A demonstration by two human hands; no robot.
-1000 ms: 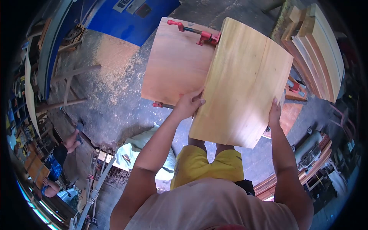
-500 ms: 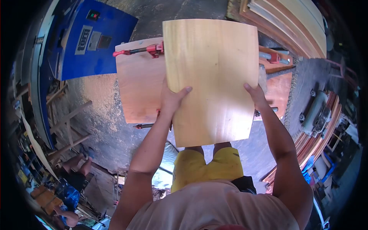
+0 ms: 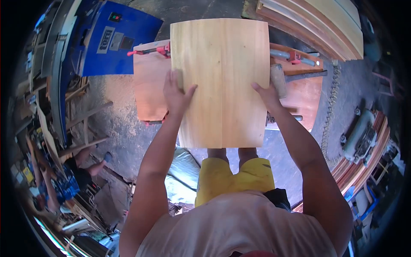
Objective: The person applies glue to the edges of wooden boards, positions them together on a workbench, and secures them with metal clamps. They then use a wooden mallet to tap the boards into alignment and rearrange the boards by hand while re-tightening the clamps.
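A wide pale wooden panel (image 3: 220,81) is held up in front of me over a reddish wooden work surface (image 3: 150,98). My left hand (image 3: 177,94) is at the panel's left edge, its thumb on the face and some fingers showing beside the edge. My right hand (image 3: 269,96) grips the right edge, thumb on the face and the other fingers hidden behind. A red clamp (image 3: 162,51) shows left of the panel, and another clamp (image 3: 295,57) lies to its right. Near my right hand is a mallet (image 3: 278,79) with a dark handle.
A blue machine (image 3: 120,38) stands at the upper left. Stacked boards (image 3: 314,25) fill the upper right. A compressor tank (image 3: 358,130) and long planks (image 3: 379,147) are at the right. Another person (image 3: 83,169) is at the lower left, near wooden frames.
The panel and both my hands have shifted left and slightly up in view. Some fingers of my left hand now show beside the edge. The other person's arms and legs have changed position.
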